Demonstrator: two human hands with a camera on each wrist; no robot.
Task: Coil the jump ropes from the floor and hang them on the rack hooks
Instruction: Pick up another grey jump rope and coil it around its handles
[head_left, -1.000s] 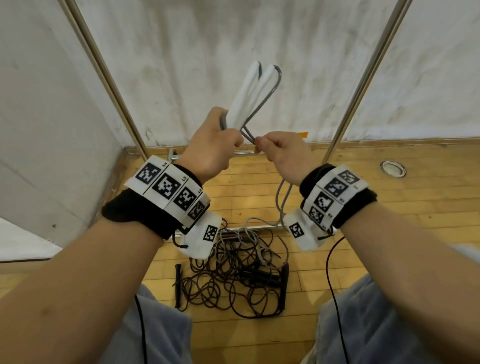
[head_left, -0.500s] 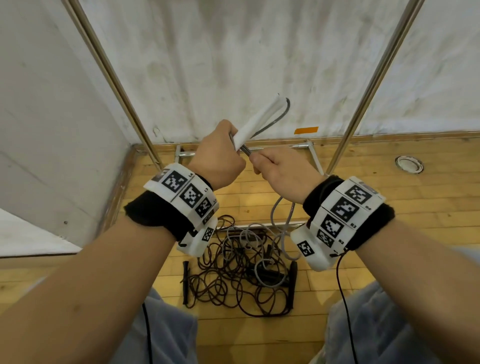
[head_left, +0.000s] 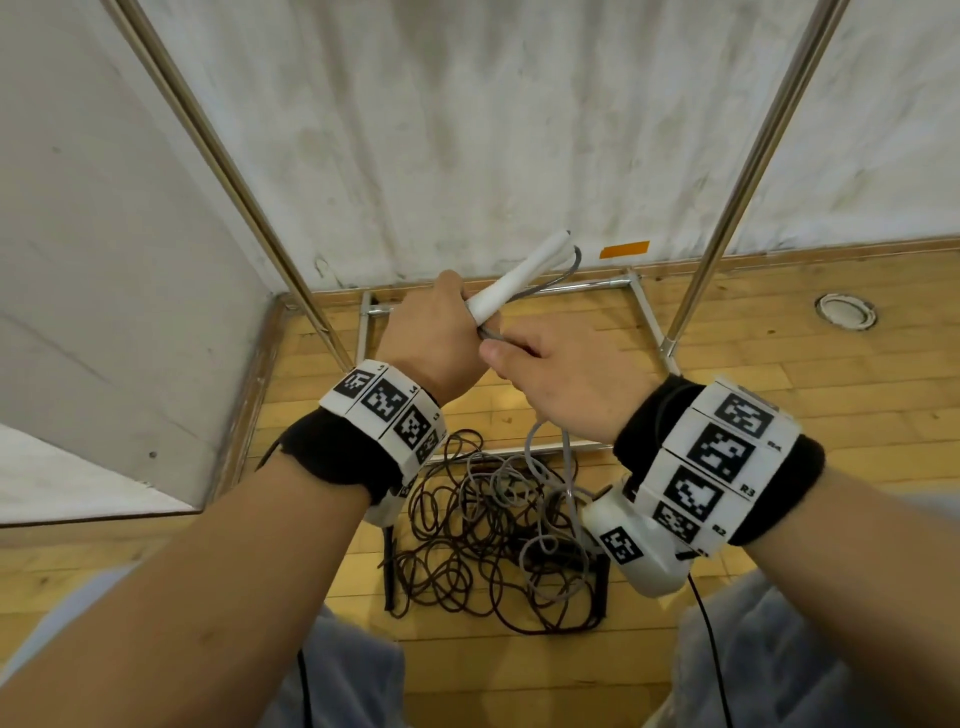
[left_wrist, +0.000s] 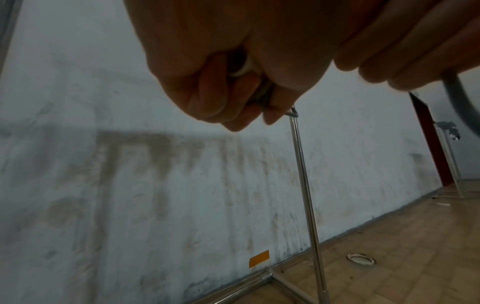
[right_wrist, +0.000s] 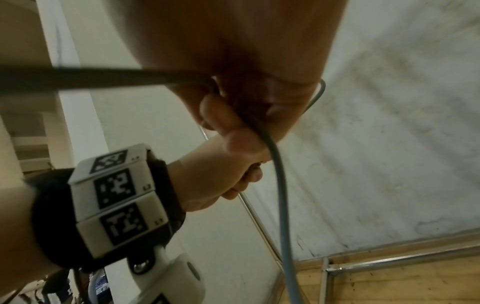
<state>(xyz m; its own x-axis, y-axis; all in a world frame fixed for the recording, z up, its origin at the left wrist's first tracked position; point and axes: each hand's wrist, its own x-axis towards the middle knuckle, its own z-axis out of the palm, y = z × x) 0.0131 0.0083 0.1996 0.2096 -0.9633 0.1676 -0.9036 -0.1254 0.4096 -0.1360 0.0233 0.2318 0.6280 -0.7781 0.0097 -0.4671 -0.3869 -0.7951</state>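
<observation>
Head view: the left hand (head_left: 434, 338) is wrapped around the white handles (head_left: 519, 275) of a grey jump rope (head_left: 566, 457), held above the tangled dark ropes (head_left: 467, 540) on the floor. The right hand (head_left: 566, 374), touching the left, pinches the grey cord, which trails down onto that tangle.

Left wrist view: curled fingers (left_wrist: 207, 96) close on a handle end.

Right wrist view: the cord (right_wrist: 281, 195) hangs from the fist, in front of the rack (right_wrist: 389, 263) base.
</observation>
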